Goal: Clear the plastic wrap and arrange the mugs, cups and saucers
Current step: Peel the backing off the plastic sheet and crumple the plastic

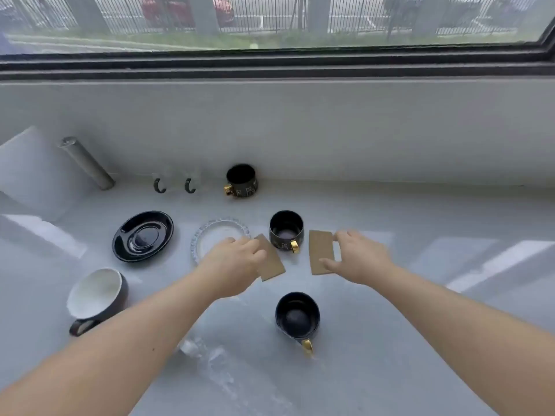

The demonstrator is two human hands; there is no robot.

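Note:
My left hand grips a brown cardboard piece, partly over a clear glass saucer. My right hand pinches a second cardboard piece between thumb and fingers. Between the two cards stands a black cup with a gold handle. A second black cup sits nearer me, and a third stands by the wall. A black saucer lies at the left. A large mug, white inside, sits at the near left. Crumpled clear plastic wrap lies under my left forearm.
The pale counter ends at a white wall under a window. A grey tube leans at the back left beside a white board. Two black hooks are on the wall base.

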